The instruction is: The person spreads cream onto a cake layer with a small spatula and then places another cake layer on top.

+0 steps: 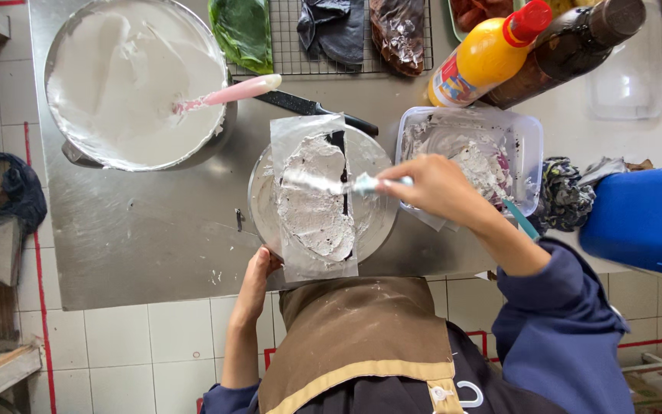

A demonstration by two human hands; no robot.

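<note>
My right hand [438, 186] grips a spatula [323, 183] with a teal handle and lays its white-smeared blade across a cake slab [312, 198] coated in pale cream. The slab rests on a clear sheet [300, 264] over a round metal turntable [260, 207]. My left hand [256, 277] holds the near left rim of that turntable. A dark edge of the cake shows along the slab's right side.
A large metal bowl of white cream [128, 80] with a pink spatula [231, 93] stands at the far left. A clear plastic tub [473, 157] smeared with cream is to the right. Behind are an orange bottle [484, 54], a dark bottle [568, 47], a wire rack [293, 46], and a blue container [645, 218].
</note>
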